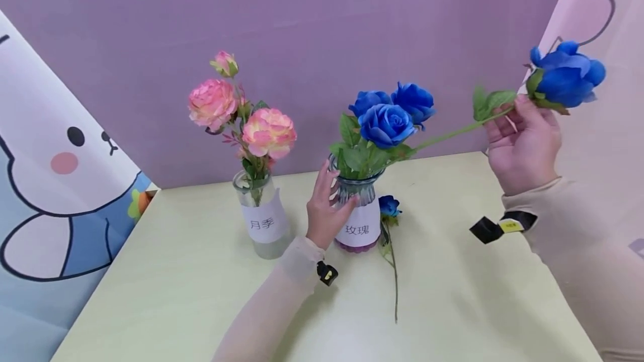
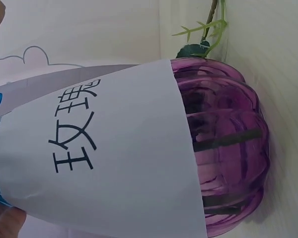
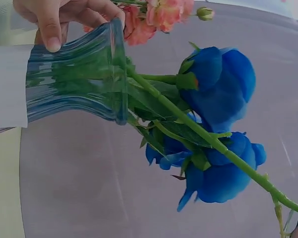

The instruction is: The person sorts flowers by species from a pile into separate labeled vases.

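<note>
My right hand [image 1: 525, 144] pinches the stem of a blue rose [image 1: 566, 74] just below its bloom, at the upper right. The stem [image 3: 213, 141] slants down leftward, and its lower end reaches the mouth of a ribbed glass vase [image 3: 74, 82]; leaves partly hide how far in it goes. My left hand [image 1: 327, 208] holds that vase round its neck, thumb in front. Several blue roses [image 1: 386, 125] stand in the vase. A white paper label [image 2: 114, 144] with black characters wraps it, above a purple base [image 2: 228, 148].
Another blue rose [image 1: 389, 205] lies on the pale table [image 1: 443, 295], right of the vase. To the left stands a clear glass vase [image 1: 271, 247] of pink flowers [image 1: 269, 133], also labelled. A purple backdrop [image 1: 312, 27] rises behind; a cartoon-print cloth [image 1: 45, 127] hangs left.
</note>
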### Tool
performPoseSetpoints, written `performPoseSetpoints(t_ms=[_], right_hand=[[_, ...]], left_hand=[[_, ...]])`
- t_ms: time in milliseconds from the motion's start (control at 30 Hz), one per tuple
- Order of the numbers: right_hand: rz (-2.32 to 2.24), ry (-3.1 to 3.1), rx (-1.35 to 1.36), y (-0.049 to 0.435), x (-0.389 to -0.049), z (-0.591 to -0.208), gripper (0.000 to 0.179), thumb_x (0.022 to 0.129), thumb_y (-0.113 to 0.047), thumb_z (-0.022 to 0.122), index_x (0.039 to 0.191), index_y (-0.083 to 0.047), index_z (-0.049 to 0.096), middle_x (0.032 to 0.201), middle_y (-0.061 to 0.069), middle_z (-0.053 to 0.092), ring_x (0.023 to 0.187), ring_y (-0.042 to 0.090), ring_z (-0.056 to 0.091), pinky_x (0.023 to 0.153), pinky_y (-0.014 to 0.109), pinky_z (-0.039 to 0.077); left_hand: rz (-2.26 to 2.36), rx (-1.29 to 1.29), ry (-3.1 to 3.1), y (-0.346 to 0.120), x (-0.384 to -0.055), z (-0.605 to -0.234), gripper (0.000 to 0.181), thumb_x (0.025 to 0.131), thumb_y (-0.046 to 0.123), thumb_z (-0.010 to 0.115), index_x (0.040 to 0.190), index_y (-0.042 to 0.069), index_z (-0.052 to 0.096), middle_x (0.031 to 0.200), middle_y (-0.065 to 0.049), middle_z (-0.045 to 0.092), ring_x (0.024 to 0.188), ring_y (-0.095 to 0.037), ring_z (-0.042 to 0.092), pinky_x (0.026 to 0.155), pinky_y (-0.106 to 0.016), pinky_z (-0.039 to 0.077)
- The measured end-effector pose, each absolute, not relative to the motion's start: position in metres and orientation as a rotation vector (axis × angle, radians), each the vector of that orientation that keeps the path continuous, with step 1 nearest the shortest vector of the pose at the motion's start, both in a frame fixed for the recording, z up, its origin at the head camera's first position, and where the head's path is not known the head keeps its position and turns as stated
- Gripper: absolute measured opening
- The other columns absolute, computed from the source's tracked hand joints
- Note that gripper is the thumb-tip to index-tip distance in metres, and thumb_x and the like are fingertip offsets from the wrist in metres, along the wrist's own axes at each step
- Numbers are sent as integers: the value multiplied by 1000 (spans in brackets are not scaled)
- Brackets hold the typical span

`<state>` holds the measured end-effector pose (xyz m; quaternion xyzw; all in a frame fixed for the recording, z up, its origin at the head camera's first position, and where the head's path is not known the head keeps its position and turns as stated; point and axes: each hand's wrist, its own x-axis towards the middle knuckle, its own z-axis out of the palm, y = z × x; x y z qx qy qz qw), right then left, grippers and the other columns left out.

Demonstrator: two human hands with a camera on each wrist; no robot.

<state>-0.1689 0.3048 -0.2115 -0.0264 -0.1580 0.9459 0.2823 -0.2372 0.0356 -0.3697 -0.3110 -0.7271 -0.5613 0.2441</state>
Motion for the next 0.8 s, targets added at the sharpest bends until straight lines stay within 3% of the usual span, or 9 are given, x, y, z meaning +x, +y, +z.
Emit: performPoseSetpoints(t_ms=[367,533,800], right_hand=[[2411,-651,128,280,-177,-219,14,90,9,57,104,8,56,76,20,65,57,29,64,53,38,59],[2335,-776,333,264,-180,-221,9,86,13,60,95,15,59,74,23,66,56,29,66,55,37,60],[2271,-999,462,245,-183,-228,12,86,13,60,97,15,65,79,20,68,64,27,69,63,37,60]], left_hand=[[-1452,-884,-1979,35,-239,-368,52,80,4,76,124,2,48,151,-21,32,113,-37,59,82,-33,55],[-1458,-882,-1973,35,-238,-369,52,80,3,76,124,1,47,150,-21,32,113,-37,59,82,-34,55],[-1442,-884,-1946,34,-239,-372,54,79,3,77,124,1,47,149,-22,33,110,-37,61,81,-34,56]])
